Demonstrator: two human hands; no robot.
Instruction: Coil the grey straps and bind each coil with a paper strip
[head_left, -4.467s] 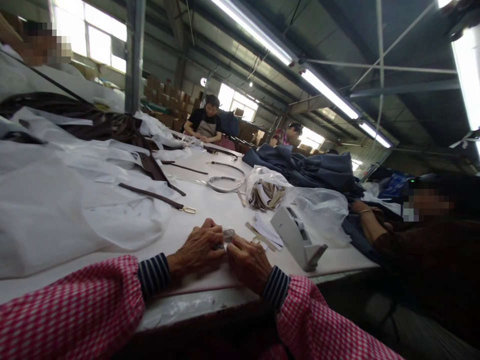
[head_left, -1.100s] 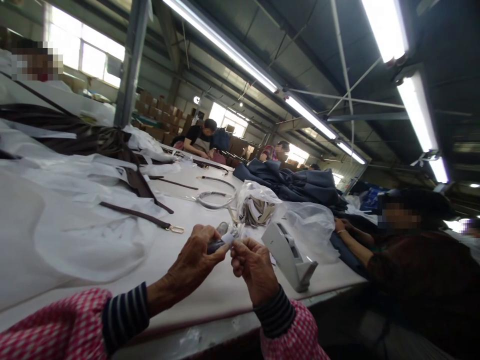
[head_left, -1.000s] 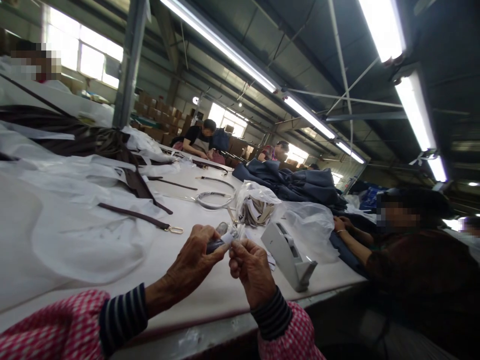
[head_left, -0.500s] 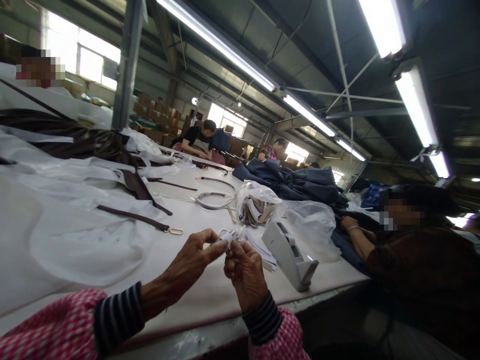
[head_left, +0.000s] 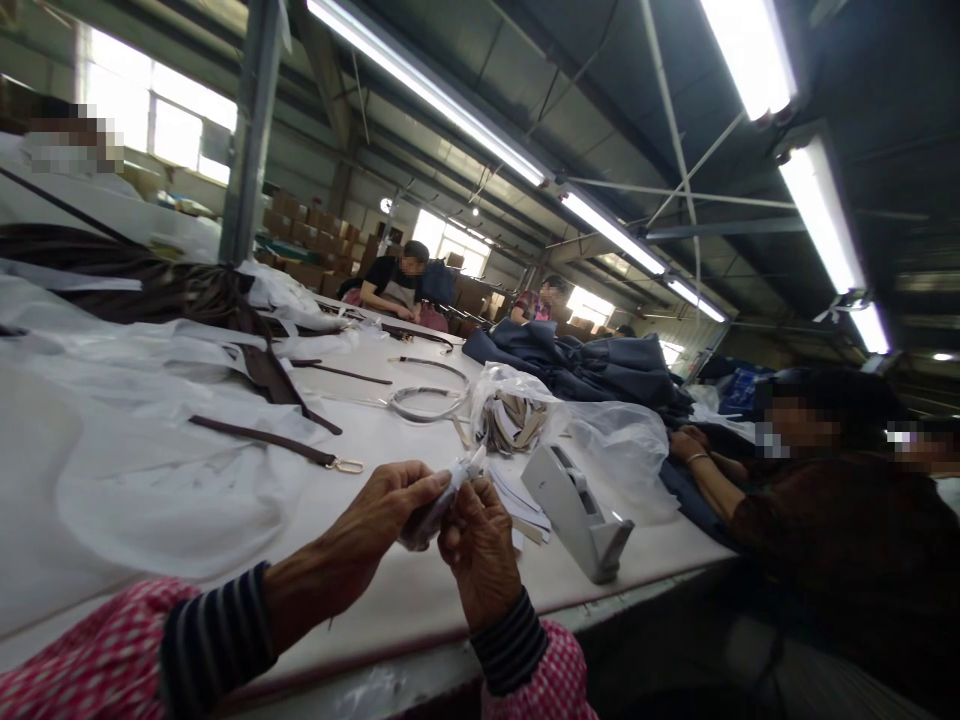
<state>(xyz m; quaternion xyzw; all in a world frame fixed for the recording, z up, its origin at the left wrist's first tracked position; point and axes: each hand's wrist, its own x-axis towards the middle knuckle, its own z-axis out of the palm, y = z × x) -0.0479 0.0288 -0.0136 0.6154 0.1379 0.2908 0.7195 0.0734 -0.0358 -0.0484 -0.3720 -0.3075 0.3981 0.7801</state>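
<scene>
My left hand (head_left: pixel 379 515) and my right hand (head_left: pixel 476 545) meet just above the near edge of the white table (head_left: pixel 420 590). Together they pinch a small whitish wrapped piece (head_left: pixel 439 503) that slants up between the fingertips. Fingers of both hands are closed on it. What lies inside the wrapping is too small to make out. Both wrists show striped cuffs under pink checked sleeves.
A grey tape dispenser (head_left: pixel 576 512) stands right of my hands, with paper strips (head_left: pixel 517 500) beside it. Behind are a clear bag of strips (head_left: pixel 517 415), a brown strap with a gold clasp (head_left: pixel 274 442), white covers (head_left: pixel 142 470) and blue cloth (head_left: pixel 592 365). A seated person (head_left: pixel 817 500) is at the right.
Both hands rose off the table with the small piece, then drew slightly nearer and lower. The piece now slants between my fingertips, with more whitish wrapping over it.
</scene>
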